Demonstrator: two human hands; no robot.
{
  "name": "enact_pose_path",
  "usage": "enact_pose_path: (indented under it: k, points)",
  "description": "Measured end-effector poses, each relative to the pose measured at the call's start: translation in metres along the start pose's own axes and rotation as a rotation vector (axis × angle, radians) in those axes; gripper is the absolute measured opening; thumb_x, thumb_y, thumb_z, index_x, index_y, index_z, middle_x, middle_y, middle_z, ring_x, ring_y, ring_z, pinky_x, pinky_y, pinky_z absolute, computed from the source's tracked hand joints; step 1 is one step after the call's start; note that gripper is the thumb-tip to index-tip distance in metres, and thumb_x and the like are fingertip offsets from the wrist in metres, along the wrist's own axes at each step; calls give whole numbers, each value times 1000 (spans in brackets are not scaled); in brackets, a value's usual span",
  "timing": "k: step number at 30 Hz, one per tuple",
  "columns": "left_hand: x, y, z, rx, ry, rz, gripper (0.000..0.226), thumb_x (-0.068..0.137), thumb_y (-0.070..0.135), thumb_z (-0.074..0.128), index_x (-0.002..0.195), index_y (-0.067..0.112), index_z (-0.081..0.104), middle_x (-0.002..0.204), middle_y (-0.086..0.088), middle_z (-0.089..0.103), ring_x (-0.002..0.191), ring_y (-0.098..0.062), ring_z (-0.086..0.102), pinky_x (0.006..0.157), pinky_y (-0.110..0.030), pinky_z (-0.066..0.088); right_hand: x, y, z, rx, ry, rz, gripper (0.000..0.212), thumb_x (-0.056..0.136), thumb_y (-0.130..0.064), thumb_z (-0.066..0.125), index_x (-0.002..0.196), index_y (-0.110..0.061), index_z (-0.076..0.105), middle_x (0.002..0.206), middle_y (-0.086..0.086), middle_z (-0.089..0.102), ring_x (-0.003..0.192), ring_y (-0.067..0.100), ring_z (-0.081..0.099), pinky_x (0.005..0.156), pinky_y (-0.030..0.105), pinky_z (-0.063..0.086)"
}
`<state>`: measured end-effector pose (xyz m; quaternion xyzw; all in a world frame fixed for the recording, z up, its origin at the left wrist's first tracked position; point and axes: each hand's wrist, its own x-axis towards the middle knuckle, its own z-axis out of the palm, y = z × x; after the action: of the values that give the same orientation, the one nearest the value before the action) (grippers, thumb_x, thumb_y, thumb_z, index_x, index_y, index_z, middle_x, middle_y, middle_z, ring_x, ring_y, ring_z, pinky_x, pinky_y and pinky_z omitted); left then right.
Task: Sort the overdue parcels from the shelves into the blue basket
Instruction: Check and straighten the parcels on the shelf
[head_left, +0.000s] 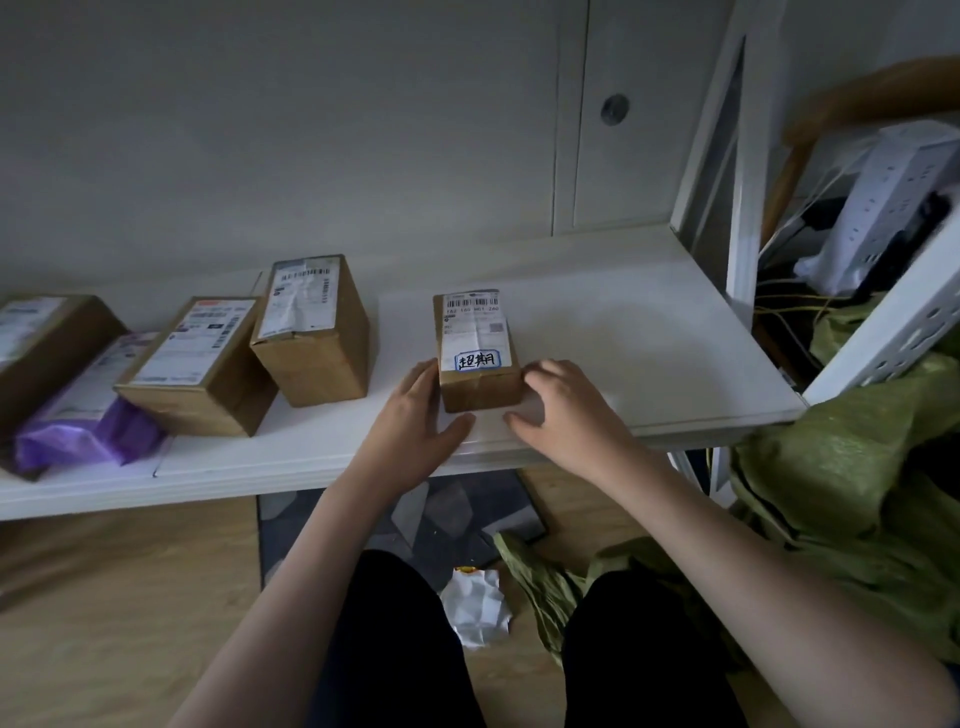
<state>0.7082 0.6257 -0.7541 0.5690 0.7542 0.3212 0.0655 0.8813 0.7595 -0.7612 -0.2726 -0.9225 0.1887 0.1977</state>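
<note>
White shelf, both hands flanking labelled box, grip loose

parcel storeroom: labelled boxes, shelf

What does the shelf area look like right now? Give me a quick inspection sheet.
Surface: white shelf, bare at its right end.
Job's things: small box near the front edge, handwritten sticker on its label. Blue basket: nothing seen.
Clutter: three more boxes, one tall, one lying flat, one at far left; purple mailer bag; crumpled paper on the floor.
Hands: left hand flat against the small box's left side; right hand beside its right side, fingers loosely bent, contact unclear.
Cables: power strip and loose wires behind the frame.
Surroundings: green sacks, wood floor.
</note>
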Motion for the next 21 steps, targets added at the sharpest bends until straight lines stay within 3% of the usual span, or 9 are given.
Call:
enact_pose_path:
  k: [5,11,16,21]
  points:
    - [7,-9,0,-1,-34,14,61,89,30,72,144,15,50,141,-1,52,125,-17,54,104,-24,41,12,5,-4,-18,-14,17,35,86,-34,73,106,-7,66,105,5,61,106,23,53,89,31,45]
    - [33,-17,-2,-3,-75,29,69,84,40,75,144,18,50,141,-3,53,133,-20,47,112,-34,39,42,4,-8,-37,-101,52,56,82,-47,74,119,-7,63,115,9,60,115,27,51,98,34,45]
    - [50,-21,3,8,-79,-1,83,77,55,63,148,16,45,144,-5,50,133,-22,47,114,-37,38,54,0,7,-63,-50,149,66,83,-49,73,126,-2,57,119,13,55,118,29,47,100,35,44]
    - [40,-12,3,17,72,33,76,86,35,70,152,14,38,152,-6,42,140,-24,41,114,-39,39,40,-11,12,-60,141,53,66,82,-37,77,131,1,54,125,15,54,122,33,47,102,38,47]
